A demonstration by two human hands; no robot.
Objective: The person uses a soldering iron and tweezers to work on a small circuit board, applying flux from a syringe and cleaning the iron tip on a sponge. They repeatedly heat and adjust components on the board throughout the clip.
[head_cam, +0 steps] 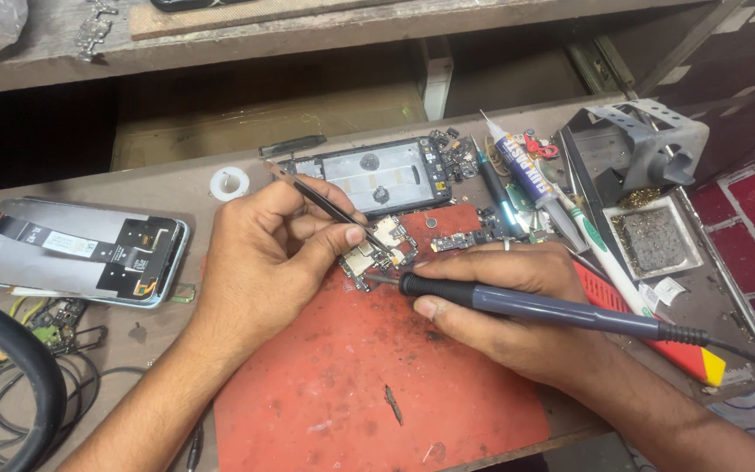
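Phone repair workshop, soldering iron (552, 308), opened phone (376, 176)

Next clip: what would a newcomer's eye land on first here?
Most likely the two hands meeting at mid-frame over a small circuit board on the red mat: the left hand holds tweezers to it, and the right hand holds a soldering iron with its tip at the board. Just behind lies an opened phone frame, and a phone back cover lies at far left.

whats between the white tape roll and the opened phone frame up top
In the head view, the back end of the tweezers held by the left hand crosses between the tape roll and the phone frame.
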